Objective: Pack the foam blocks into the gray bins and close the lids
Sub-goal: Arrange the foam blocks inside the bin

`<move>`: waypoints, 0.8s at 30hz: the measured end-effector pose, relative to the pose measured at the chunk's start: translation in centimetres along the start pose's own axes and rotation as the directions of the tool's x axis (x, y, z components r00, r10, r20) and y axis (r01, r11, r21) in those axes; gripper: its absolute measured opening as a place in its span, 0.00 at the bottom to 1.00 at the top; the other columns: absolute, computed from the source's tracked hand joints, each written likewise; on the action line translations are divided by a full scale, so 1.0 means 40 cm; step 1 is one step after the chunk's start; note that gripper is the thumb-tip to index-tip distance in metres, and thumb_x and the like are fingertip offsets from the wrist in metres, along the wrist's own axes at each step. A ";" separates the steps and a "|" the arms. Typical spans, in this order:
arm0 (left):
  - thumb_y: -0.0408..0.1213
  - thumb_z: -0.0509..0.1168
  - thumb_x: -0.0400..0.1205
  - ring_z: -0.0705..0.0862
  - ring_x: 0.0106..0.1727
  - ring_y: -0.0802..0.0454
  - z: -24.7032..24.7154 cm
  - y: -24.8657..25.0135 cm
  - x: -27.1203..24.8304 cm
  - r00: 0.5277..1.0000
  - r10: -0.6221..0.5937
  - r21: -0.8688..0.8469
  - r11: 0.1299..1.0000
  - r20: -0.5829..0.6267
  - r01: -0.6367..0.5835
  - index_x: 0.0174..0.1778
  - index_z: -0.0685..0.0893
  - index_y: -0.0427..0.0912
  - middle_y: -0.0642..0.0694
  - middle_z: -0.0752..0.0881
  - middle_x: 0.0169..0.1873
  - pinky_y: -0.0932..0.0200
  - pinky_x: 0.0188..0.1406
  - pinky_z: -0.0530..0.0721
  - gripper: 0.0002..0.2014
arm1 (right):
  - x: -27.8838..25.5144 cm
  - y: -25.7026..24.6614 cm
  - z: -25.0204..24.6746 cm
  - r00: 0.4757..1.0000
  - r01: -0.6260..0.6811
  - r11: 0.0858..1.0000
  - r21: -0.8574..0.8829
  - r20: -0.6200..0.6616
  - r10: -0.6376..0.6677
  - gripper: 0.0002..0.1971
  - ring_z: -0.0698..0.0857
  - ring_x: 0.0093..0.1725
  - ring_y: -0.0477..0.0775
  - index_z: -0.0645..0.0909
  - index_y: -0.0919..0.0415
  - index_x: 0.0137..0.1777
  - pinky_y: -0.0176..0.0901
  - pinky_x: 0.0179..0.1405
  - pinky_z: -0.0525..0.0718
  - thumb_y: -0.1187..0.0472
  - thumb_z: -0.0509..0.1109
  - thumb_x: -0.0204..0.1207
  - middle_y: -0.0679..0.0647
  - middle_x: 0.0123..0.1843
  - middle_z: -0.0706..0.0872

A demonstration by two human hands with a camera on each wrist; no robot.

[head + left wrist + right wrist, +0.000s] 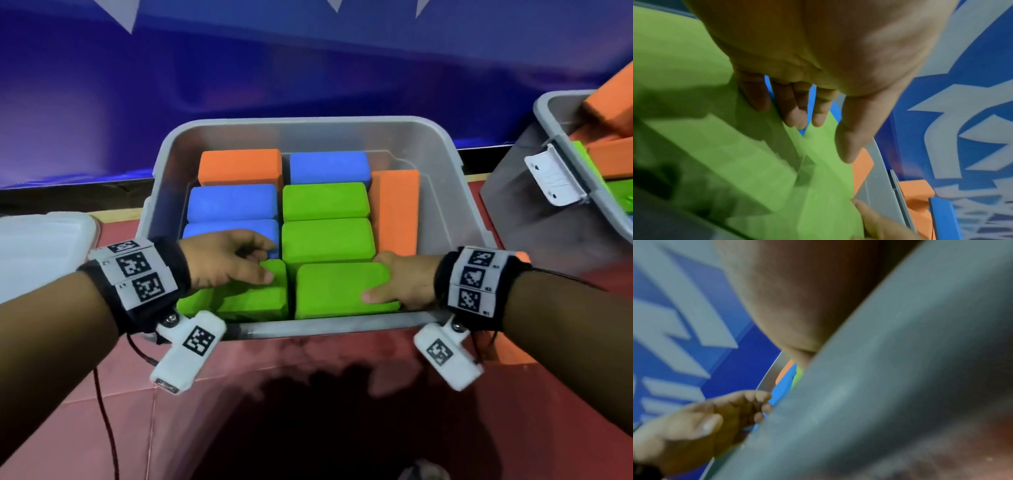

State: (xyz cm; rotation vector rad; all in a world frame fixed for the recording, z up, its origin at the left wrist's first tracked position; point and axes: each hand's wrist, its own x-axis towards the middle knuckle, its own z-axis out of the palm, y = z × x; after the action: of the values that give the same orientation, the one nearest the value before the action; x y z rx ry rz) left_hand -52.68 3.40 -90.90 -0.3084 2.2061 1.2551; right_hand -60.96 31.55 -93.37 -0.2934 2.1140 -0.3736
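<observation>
An open gray bin (308, 121) sits in the middle of the head view, holding several orange, blue and green foam blocks laid flat, plus an orange block (397, 209) on edge along its right wall. My left hand (263, 267) lies over the near-left green block (246, 301), with its fingers (795, 116) tucked down the block's far edge beside a blue block and its thumb on top. My right hand (380, 281) grips the right end of the near-right green block (339, 287), thumb on top and fingers hidden. In the right wrist view the bin wall (900, 369) blocks most of the picture.
A second gray bin (548, 106) with a white latch (555, 178) stands tilted at the right, holding orange and green blocks. A white lid (41, 246) lies at the left. An orange block (510, 353) lies on the red floor behind my right wrist. A blue banner hangs behind.
</observation>
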 end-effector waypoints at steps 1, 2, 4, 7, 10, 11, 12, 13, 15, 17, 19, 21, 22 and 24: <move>0.57 0.76 0.46 0.80 0.49 0.57 0.001 0.001 0.005 1.000 0.008 -0.011 1.000 -0.004 -0.008 0.53 0.81 0.56 0.48 0.82 0.52 0.54 0.66 0.79 0.37 | 0.022 -0.002 0.013 1.000 -0.021 0.989 0.147 -0.011 0.023 0.45 0.89 0.52 0.62 0.68 0.55 0.70 0.61 0.54 0.88 0.37 0.81 0.55 0.57 0.56 0.87; 0.59 0.75 0.46 0.80 0.48 0.58 0.006 0.005 0.010 1.000 0.020 0.010 1.000 -0.006 -0.020 0.53 0.81 0.57 0.48 0.82 0.51 0.55 0.65 0.79 0.36 | 0.037 -0.008 0.020 0.999 -0.036 0.965 0.260 -0.008 0.039 0.43 0.90 0.51 0.67 0.71 0.58 0.66 0.67 0.51 0.88 0.40 0.83 0.54 0.61 0.55 0.88; 0.62 0.74 0.48 0.82 0.47 0.57 0.024 0.026 0.016 0.998 0.059 0.104 0.993 -0.029 -0.056 0.54 0.81 0.58 0.49 0.84 0.51 0.56 0.62 0.80 0.36 | 0.060 -0.019 0.015 0.998 -0.062 0.949 0.308 0.030 0.055 0.39 0.91 0.48 0.70 0.79 0.67 0.60 0.71 0.50 0.87 0.44 0.85 0.53 0.67 0.51 0.90; 0.58 0.75 0.57 0.85 0.46 0.53 0.051 0.077 0.017 0.989 0.134 0.218 0.969 -0.068 -0.116 0.57 0.80 0.59 0.51 0.85 0.49 0.54 0.58 0.83 0.31 | 0.101 -0.003 0.010 0.991 -0.133 0.955 0.265 0.054 0.123 0.58 0.90 0.48 0.75 0.83 0.68 0.58 0.76 0.53 0.84 0.33 0.87 0.27 0.73 0.51 0.89; 0.58 0.73 0.63 0.87 0.45 0.53 0.086 0.102 0.027 0.986 0.163 0.301 0.942 -0.017 -0.151 0.61 0.81 0.57 0.55 0.86 0.43 0.55 0.54 0.84 0.30 | 0.107 0.000 0.005 0.982 -0.181 0.948 0.261 0.105 0.159 0.53 0.89 0.52 0.72 0.85 0.66 0.56 0.73 0.54 0.84 0.34 0.87 0.30 0.69 0.51 0.90; 0.59 0.72 0.62 0.86 0.43 0.54 0.096 0.097 0.034 0.991 0.135 0.304 0.943 0.015 -0.133 0.64 0.81 0.57 0.56 0.86 0.41 0.55 0.53 0.84 0.32 | 0.102 -0.002 -0.002 0.981 -0.178 0.954 0.240 0.124 0.152 0.49 0.90 0.51 0.70 0.85 0.64 0.57 0.70 0.53 0.86 0.35 0.86 0.35 0.67 0.50 0.91; 0.59 0.71 0.63 0.85 0.41 0.55 0.106 0.091 0.044 0.994 0.101 0.299 0.948 0.036 -0.107 0.67 0.79 0.56 0.57 0.85 0.39 0.57 0.50 0.83 0.35 | 0.101 0.001 -0.017 0.979 -0.179 0.963 0.201 0.134 0.154 0.48 0.90 0.51 0.69 0.85 0.63 0.58 0.66 0.51 0.87 0.34 0.84 0.38 0.66 0.50 0.91; 0.58 0.73 0.65 0.84 0.39 0.56 0.112 0.082 0.058 0.997 0.069 0.293 0.953 0.045 -0.079 0.71 0.77 0.55 0.57 0.85 0.38 0.59 0.46 0.81 0.36 | 0.101 0.005 -0.042 0.979 -0.180 0.967 0.182 0.131 0.157 0.49 0.90 0.51 0.68 0.84 0.61 0.59 0.63 0.48 0.88 0.31 0.83 0.39 0.64 0.51 0.91; 0.55 0.76 0.70 0.82 0.35 0.56 0.110 0.064 0.078 0.999 0.024 0.244 0.969 0.048 -0.034 0.72 0.75 0.53 0.57 0.85 0.36 0.61 0.40 0.78 0.35 | 0.109 0.019 -0.118 0.985 -0.171 0.947 0.272 0.029 0.170 0.49 0.90 0.52 0.65 0.82 0.60 0.58 0.55 0.41 0.87 0.27 0.81 0.40 0.60 0.54 0.90; 0.63 0.75 0.59 0.81 0.34 0.56 0.104 0.060 0.084 0.996 -0.019 0.151 0.988 0.090 0.005 0.71 0.74 0.56 0.55 0.84 0.37 0.61 0.36 0.76 0.42 | 0.107 0.021 -0.204 0.955 -0.064 0.882 0.467 -0.228 0.190 0.33 0.89 0.48 0.61 0.80 0.59 0.53 0.49 0.37 0.84 0.33 0.78 0.59 0.58 0.52 0.87; 0.68 0.69 0.50 0.79 0.34 0.56 0.101 0.060 0.084 0.990 -0.019 0.091 0.996 0.136 0.007 0.72 0.72 0.57 0.54 0.84 0.39 0.61 0.35 0.74 0.50 | 0.112 0.018 -0.267 0.825 0.089 0.870 0.485 -0.525 0.208 0.21 0.87 0.47 0.59 0.79 0.55 0.61 0.48 0.41 0.83 0.45 0.74 0.72 0.56 0.52 0.84; 0.66 0.69 0.50 0.77 0.33 0.54 0.101 0.061 0.080 0.988 0.002 0.012 1.000 0.154 -0.004 0.72 0.70 0.58 0.51 0.83 0.39 0.61 0.32 0.73 0.50 | 0.143 0.010 -0.279 0.751 0.123 0.919 0.374 -0.641 0.160 0.29 0.86 0.50 0.55 0.72 0.45 0.75 0.43 0.49 0.83 0.48 0.71 0.72 0.55 0.63 0.81; 0.63 0.71 0.50 0.75 0.32 0.53 0.102 0.059 0.078 0.986 0.009 -0.057 0.998 0.164 0.001 0.72 0.68 0.59 0.48 0.82 0.38 0.60 0.29 0.72 0.49 | 0.166 0.006 -0.270 0.765 0.101 0.941 0.324 -0.630 0.135 0.34 0.86 0.54 0.55 0.68 0.41 0.78 0.45 0.54 0.85 0.47 0.71 0.70 0.56 0.69 0.78; 0.59 0.73 0.51 0.72 0.29 0.52 0.101 0.056 0.080 0.983 0.018 -0.175 0.985 0.182 0.014 0.72 0.66 0.60 0.44 0.80 0.37 0.60 0.25 0.69 0.49 | 0.206 -0.004 -0.245 0.806 0.027 0.976 0.216 -0.583 0.107 0.39 0.82 0.63 0.60 0.64 0.42 0.80 0.50 0.63 0.82 0.44 0.72 0.68 0.58 0.75 0.75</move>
State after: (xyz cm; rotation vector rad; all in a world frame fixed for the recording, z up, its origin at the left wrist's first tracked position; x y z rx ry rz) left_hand -54.82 8.28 -92.76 -0.2479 1.9461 1.4231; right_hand -73.62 30.02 -94.61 0.0087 2.6573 -0.7412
